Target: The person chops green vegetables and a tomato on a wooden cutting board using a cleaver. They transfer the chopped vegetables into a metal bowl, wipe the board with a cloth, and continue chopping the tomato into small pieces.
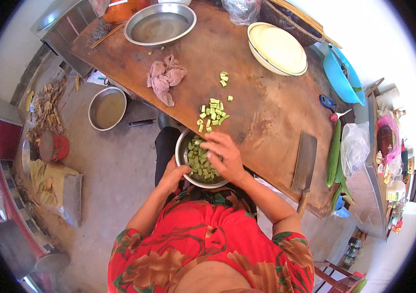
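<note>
Bright daylight floods my view, strongest toward two o'clock, where the wall washes out to white. My wooden table (266, 112) shows evenly lit, shadows soft and short. A black fisheye ring frames everything; straight edges bow near it. The centre looks sharp, the rim softer.

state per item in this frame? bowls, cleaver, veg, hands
small steel bowl: part-filled, held at table edge
left hand: gripping bowl rim
right hand: open, over bowl
cut green pieces: loose on table
cleaver: lying flat, unheld
large steel basin: empty
cloth: crumpled
</note>
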Tool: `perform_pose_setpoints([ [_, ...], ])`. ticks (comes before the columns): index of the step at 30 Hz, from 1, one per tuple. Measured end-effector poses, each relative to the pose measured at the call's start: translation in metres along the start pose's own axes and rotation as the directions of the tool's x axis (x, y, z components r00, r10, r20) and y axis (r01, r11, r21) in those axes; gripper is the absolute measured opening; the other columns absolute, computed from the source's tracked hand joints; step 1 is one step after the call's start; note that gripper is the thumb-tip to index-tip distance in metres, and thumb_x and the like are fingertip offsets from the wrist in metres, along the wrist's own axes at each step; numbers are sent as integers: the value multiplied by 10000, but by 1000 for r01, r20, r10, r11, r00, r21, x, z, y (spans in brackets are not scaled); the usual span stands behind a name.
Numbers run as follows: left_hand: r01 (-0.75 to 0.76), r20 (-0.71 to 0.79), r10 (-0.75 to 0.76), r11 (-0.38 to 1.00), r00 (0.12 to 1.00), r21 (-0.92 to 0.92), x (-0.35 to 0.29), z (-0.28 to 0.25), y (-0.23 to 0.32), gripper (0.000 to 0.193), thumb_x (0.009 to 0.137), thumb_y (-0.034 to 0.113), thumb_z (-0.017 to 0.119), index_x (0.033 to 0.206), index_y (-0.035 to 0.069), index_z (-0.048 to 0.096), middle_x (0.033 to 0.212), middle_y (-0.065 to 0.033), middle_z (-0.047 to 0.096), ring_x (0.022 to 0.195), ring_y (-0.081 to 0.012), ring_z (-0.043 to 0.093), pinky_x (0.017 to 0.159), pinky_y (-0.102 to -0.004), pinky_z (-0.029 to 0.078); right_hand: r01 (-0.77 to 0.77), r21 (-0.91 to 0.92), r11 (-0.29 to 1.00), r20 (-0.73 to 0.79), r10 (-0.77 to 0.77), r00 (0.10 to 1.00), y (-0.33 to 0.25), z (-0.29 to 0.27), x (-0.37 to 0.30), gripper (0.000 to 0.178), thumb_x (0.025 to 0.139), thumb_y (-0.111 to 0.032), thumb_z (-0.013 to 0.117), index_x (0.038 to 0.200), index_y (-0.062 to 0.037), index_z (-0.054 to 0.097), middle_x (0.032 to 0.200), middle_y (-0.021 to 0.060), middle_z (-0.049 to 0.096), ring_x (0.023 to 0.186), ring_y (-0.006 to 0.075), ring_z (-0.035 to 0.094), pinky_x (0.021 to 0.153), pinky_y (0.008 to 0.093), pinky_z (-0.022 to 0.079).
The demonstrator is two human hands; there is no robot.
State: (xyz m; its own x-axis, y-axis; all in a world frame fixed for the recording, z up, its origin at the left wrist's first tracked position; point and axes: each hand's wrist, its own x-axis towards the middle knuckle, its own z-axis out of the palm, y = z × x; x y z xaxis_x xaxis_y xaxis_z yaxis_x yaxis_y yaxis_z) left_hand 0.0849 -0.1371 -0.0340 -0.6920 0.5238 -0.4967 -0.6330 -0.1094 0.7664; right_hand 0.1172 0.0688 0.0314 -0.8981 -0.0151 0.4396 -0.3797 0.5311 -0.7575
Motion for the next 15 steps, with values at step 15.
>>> perform_pose_setpoints([
  [15,-94,-1,94,996,996,-12,6,-21,2,690,733,121,609,1362,-50,383,1201,-167,583,992,-239,645,736,-356,595,119,-298,947,283,-31,959,113,-23,148,531,936,-501,522,1360,-183,557,1400,162,499,1331,350,413,1126,464,303],
])
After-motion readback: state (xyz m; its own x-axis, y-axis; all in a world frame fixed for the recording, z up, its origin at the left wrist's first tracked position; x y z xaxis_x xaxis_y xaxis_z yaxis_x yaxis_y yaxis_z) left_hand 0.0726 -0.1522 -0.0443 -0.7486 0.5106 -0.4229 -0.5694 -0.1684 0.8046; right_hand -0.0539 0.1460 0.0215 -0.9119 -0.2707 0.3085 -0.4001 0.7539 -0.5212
